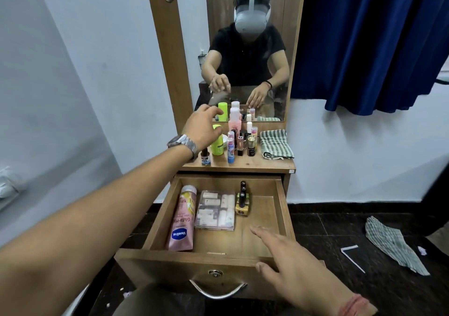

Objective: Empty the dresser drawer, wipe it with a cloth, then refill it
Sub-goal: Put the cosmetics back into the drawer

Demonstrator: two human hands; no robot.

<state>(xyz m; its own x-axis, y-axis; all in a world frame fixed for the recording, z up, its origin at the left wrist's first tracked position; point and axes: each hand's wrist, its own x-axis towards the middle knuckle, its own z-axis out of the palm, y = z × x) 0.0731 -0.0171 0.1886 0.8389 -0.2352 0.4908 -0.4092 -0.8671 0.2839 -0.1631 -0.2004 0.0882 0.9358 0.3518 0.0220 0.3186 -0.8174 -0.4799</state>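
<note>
Right hand (pixel 298 264) flat, grip spread, over open wooden drawer (pixel 194 266) front rim. Inside: pink Vaseline lotion tube (pixel 182 221), clear packet (pixel 215 210) (contents unclear), nail-polish bottles (pixel 242 200). Left hand (pixel 202 127), grip loosely spread, hides part of lime-green bottle (pixel 217 143) on tabletop (pixel 255 162); striped folded cloth (pixel 275 144) beside.

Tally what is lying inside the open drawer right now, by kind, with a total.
Pink Vaseline lotion bottle: 1
Clear packet of small white items: 1
Yellow nail polish bottle with black cap: 1
Total: 3 in the drawer. A further small item may lie behind the nail polish bottle; I cannot tell.
</note>
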